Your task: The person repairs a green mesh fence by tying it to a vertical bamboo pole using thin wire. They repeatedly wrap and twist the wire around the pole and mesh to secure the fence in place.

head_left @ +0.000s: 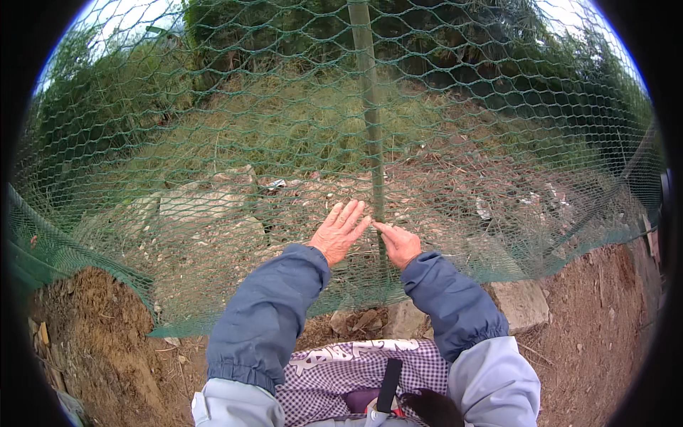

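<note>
Green netting [299, 107] fills the view ahead, with an upright pole [367, 114] behind or along it near the middle. My left hand [340, 231] is laid on the net just left of the pole, palm down, with its fingers stretched out. My right hand [397, 244] is at the pole, its fingers bunched and reaching toward the tips of my left fingers; whether they grip net, cord or pole is too small to make out. Both forearms wear dark blue sleeve covers. Below them is a purple checked apron [327, 381] with a black strap.
Pale rocks [518, 306] and bare soil [103, 341] lie along the net's lower edge. Behind the mesh are rubble, dry grass and dense greenery. The net's folded edge [121, 277] sags at the left, and a slanting pole [637, 153] stands at the far right.
</note>
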Motion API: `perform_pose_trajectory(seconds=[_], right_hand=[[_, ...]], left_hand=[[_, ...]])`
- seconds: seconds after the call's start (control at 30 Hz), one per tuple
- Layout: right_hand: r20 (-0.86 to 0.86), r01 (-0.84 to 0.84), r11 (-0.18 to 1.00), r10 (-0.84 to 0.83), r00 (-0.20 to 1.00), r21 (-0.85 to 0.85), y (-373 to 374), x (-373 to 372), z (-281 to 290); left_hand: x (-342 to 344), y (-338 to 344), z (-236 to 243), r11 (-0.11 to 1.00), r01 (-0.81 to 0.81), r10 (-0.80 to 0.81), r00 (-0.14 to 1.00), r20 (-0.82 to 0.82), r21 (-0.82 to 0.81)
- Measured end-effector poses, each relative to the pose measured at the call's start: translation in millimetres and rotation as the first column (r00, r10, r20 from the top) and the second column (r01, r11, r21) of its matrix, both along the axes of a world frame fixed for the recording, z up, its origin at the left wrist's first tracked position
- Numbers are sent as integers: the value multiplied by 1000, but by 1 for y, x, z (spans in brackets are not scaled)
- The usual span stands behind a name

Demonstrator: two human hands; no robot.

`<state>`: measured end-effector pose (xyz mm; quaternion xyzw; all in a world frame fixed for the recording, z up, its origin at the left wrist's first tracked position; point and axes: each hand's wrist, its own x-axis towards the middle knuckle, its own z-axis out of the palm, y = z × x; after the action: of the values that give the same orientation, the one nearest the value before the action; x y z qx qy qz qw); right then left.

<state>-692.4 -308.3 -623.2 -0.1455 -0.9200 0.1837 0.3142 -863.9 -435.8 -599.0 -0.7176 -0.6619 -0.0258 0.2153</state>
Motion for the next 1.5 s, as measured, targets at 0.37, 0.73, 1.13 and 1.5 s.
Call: perform_pose_trajectory(seconds=[0.37,0.73,1.13,1.5], right_hand=[[-117,31,954,-68,991,-298,-24,9,44],[26,-22,754,51,998,-657,20,0,19],[-119,-25,787,-63,991,-616,7,13,20],[-156,-193,243,162,974,-951,-18,8,31]], left_hand=[[-2,16,-2,995,-91,88,994,68,37],[16,-10,-9,982,175,-170,982,-77,67],[10,5,-22,993,87,-87,996,-8,76],[50,-6,16,953,-302,-95,-234,968,21]])
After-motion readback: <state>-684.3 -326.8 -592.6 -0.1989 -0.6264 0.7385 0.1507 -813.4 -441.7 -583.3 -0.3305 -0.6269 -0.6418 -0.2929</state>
